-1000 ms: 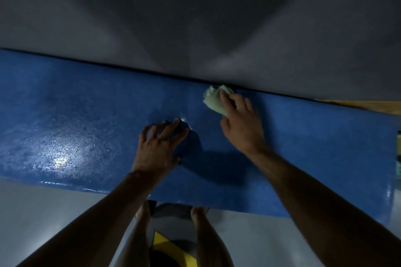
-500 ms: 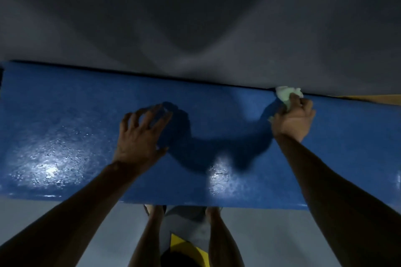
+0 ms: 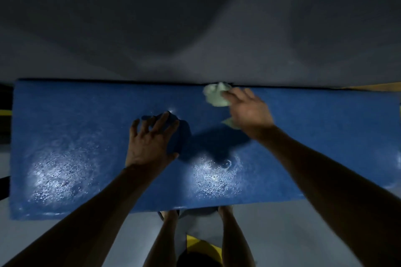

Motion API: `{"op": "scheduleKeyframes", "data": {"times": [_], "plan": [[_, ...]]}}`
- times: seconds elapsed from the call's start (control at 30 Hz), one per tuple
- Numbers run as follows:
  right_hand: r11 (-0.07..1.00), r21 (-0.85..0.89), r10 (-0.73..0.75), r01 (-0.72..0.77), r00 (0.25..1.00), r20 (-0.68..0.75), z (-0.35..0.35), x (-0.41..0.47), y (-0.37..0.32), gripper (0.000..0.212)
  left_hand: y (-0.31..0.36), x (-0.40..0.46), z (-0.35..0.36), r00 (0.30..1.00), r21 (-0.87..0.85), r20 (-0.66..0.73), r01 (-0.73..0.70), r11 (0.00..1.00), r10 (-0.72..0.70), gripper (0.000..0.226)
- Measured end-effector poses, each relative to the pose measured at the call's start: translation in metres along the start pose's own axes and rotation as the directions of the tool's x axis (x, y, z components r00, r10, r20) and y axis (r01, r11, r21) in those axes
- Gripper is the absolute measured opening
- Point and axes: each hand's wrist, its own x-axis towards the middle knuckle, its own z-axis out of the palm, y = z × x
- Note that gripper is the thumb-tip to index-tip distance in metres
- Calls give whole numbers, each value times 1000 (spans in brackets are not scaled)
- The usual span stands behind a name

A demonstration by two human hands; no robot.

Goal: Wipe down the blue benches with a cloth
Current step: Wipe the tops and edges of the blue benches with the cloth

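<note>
One cloth under right grip

One blue bench, one pale cloth, two hands, left, right, two legs

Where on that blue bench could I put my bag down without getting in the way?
The blue bench lies bare from the right hand to its right end, and from the left hand to its left end. The crowded stretch is the middle, where the cloth works along the back edge.
</note>
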Motion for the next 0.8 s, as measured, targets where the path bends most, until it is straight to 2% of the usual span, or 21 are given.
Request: {"op": "scheduleKeyframes", "data": {"times": [0.07, 0.17, 0.27, 0.33, 0.37, 0.4, 0.47, 0.5, 0.57, 0.63, 0.67, 0.7, 0.73, 0.8], "plan": [[990, -22, 141, -140, 989, 47, -4, -19, 48, 83, -2, 1, 1, 1000, -8, 4, -11, 1000, 11, 92], [880, 74, 472, -469, 881, -28, -2, -46, 81, 62, -4, 0, 4, 1000, -22, -7, -17, 1000, 16, 93], [723, 167, 689, -670, 718, -97, 13, -33, 43, 50, -5, 0, 8, 999, -31, -33, -22, 999, 21, 92], [675, 266, 733, -688, 667, -136, 23, -9, -12, 48, -6, 0, 9, 999, -37, -35, -25, 999, 23, 93], [701, 319, 702, -638, 696, -151, 26, 2, -45, 50, -6, 0, 9, 999, -33, -36, -27, 999, 26, 93], [755, 344, 633, -558, 758, -160, 30, 13, -79, 53, -7, 0, 9, 999, -32, -47, -29, 999, 27, 93], [869, 314, 443, -384, 885, -143, 33, 30, -134, 50, -7, -1, 10, 997, -39, -76, -29, 999, 26, 90], [902, 305, 359, -306, 923, -137, 32, 34, -151, 46, -7, -1, 10, 996, -37, -80, -31, 999, 28, 88], [957, 256, 175, -140, 977, -122, 27, 34, -149, 47, -6, -1, 9, 997, -26, -71, -31, 999, 29, 87], [991, 135, -4, 10, 999, -47, 18, 22, -113, 67, -7, 0, 9, 997, -26, -68, -35, 999, 33, 89], [997, 73, -35, 35, 999, 0, 16, 13, -88, 79, -8, 0, 9, 997, -27, -68, -36, 999, 34, 91], [999, 38, 2, -3, 999, 36, 14, 3, -61, 87, -8, 0, 10, 997, -31, -67, -36, 999, 34, 92], [994, 49, 100, -103, 994, 46, 13, -10, -34, 91, -9, 0, 10, 997, -34, -65, -36, 999, 33, 93], [910, 148, 389, -388, 921, 21, 11, -38, 11, 90, -9, -1, 11, 997, -36, -62, -36, 999, 34, 93]]}}
